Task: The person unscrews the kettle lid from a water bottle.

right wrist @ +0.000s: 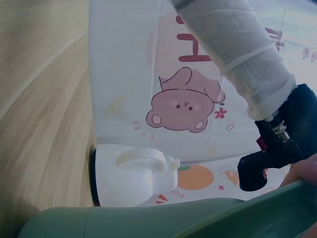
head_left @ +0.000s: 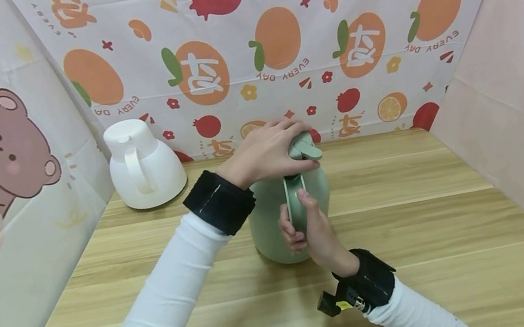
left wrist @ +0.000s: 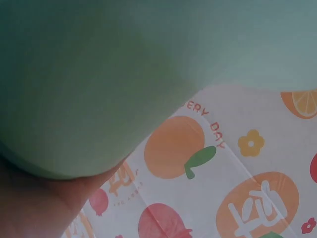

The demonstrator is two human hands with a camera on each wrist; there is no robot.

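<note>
Grasping upright green jug by handle with right hand, lid with left hand. Stands long axis vertical, handle facing near side.

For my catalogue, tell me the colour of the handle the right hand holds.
The handle is muted green, clearest in the head view.

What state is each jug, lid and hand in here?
Green jug: upright on the wooden table, held by its handle.
Green lid: at the jug's top, gripped; whether fully seated, cannot tell.
White jug: upright on the table, untouched.
White lid: on the white jug.
Left hand: gripping the green lid from above.
Right hand: curled round the green jug's handle.
</note>
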